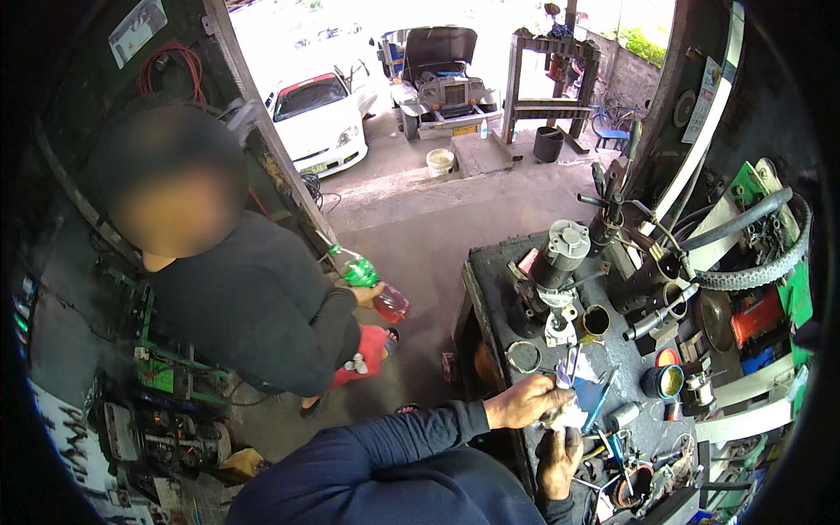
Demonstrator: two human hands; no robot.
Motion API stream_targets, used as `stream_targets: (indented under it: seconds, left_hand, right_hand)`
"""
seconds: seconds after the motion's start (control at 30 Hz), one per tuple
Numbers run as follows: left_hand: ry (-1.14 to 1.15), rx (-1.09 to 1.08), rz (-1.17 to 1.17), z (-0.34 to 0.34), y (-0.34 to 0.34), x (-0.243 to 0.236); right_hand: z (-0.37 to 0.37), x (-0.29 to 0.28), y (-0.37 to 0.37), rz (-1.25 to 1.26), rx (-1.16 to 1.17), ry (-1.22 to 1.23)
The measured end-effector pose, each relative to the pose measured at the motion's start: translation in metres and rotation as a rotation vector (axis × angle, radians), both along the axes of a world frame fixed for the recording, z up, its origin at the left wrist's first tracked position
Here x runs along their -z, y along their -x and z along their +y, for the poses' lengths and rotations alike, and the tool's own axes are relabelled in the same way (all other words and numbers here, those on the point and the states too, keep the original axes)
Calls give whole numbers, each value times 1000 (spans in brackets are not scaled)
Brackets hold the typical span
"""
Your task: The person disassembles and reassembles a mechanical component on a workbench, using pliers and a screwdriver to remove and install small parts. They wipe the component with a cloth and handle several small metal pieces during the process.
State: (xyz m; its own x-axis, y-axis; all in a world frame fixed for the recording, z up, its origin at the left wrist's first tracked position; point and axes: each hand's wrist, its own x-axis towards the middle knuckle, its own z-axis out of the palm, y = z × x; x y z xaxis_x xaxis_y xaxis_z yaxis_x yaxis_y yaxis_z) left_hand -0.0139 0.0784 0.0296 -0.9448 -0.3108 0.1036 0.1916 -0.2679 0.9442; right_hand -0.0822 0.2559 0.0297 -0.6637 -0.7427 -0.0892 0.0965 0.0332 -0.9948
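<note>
1. At the near edge of the dark workbench (490,289), both of the wearer's hands meet over a crumpled pale cloth or paper (573,413).
2. Left hand (528,402): fingers curled closed around the pale wad, pressing it against whatever small part lies beneath; that part is hidden.
3. Right hand (560,457): just nearer than the left, fingers bent in a narrow grip under the same wad; exactly what it holds cannot be told.
4. Progress, judged: wiping or unwrapping appears under way, not finished, since the wad is gripped by both hands and nothing cleaned is set aside.
5. Far of the hands stand a grey cylindrical metal assembly (560,262), an open brass-lined sleeve (596,320) and a round tin (665,381); a blue-handled tool (602,401) lies just right of the wad.
6. Left of the bench, another person holds a green-topped bottle of red liquid (376,287), well apart from the work.
</note>
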Motion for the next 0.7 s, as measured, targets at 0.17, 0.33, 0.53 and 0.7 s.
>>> stream_targets:
  seconds: [0.17, 0.33, 0.53, 0.7]
  left_hand:
    - [-73, -196, 192, -45, -32, -33]
    - [-117, 56, 233, -68, -66, -39]
    - [716, -261, -128, -88, -148, -52]
    - [260, 495, -551, -142, -214, -23]
  right_hand:
    - [16, 8, -17, 152, -76, -71]
    - [-5, -24, -30, 558, -149, -251]
    - [-26, -62, -40, 763, -242, -276]
    - [-54, -42, -75, 787, -400, -256]
